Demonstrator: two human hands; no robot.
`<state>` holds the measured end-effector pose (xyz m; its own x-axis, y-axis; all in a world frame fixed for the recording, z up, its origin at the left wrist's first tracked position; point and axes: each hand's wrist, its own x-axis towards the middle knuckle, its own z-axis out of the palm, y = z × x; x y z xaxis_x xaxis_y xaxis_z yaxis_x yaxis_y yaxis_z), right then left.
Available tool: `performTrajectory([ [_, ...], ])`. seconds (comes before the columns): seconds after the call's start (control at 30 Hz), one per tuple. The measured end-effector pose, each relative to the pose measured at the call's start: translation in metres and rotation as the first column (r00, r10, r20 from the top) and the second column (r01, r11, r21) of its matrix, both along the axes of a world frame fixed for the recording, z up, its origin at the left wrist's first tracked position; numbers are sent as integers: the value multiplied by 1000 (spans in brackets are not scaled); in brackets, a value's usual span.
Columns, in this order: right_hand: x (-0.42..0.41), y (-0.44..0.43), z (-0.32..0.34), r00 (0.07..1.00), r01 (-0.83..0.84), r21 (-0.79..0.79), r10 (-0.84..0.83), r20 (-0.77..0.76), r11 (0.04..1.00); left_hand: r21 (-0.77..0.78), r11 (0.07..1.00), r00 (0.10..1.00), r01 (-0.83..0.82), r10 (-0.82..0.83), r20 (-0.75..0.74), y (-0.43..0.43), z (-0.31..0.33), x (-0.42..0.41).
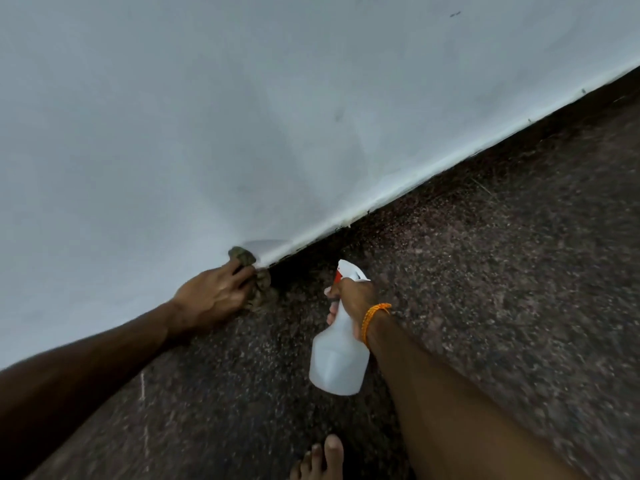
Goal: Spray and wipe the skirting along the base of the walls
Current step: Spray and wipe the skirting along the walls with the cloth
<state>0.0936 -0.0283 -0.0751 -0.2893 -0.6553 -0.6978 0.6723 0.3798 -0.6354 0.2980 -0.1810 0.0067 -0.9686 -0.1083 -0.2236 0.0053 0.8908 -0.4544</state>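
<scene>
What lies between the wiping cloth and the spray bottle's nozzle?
Only bare, shadowed floor separates the cloth from the spray bottle, as the head view shows.

The person is wearing an orange braided thread band (372, 318) on the wrist just behind the right hand (356, 297), its several strands lying side by side. Both forearms (450, 393) are showing bare, as is the left hand (214, 297). A bare foot (322, 459) is showing at the lower edge, toes uncovered.
</scene>
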Motion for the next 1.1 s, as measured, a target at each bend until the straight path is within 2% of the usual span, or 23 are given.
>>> performTrajectory([
  [0.1, 17, -2, 9, 998, -68, -36, 67, -9, 997, -62, 995, 997, 73, -71, 28, 8, 48, 20],
  [0.23, 31, 2, 19, 999, -51, -33, 50, -4, 998, -99, 995, 999, 29, -30, -9, 5, 74, 24],
  [0.4, 26, 2, 6, 998, 57, -33, -57, 1, 998, -42, 999, 999, 23, -24, -37, 11, 10, -8],
  [0.47, 16, 7, -7, 993, 120, 5, -120, 4, 993, -2, 997, 997, 74, -74, -22, 17, -25, -34],
  [0.57, 3, 20, -17, 990, 133, 60, -130, -51, 989, -14, 981, 977, 195, -196, -81, 6, -66, -84],
  [0.73, 1, 28, -18, 973, 226, 92, -221, -64, 970, -47, 976, 973, 212, -216, -82, 1, -75, -144],
  [0.87, 1, 17, -6, 963, 265, 70, -260, -70, 962, -85, 955, 952, 284, -291, -92, -6, -82, -111],
  [0.93, 5, 12, -3, 970, 239, 71, -234, -71, 968, -23, 969, 964, 247, -248, -95, -12, -92, -75],
  [1.0, 12, 5, 3, 977, 209, 62, -206, -58, 976, -32, 973, 967, 228, -230, -111, -20, -109, -47],
  [1.1, 21, -7, 2, 969, 223, 42, -217, -120, 974, -36, 953, 933, 299, -301, -197, -17, -107, -65],
])
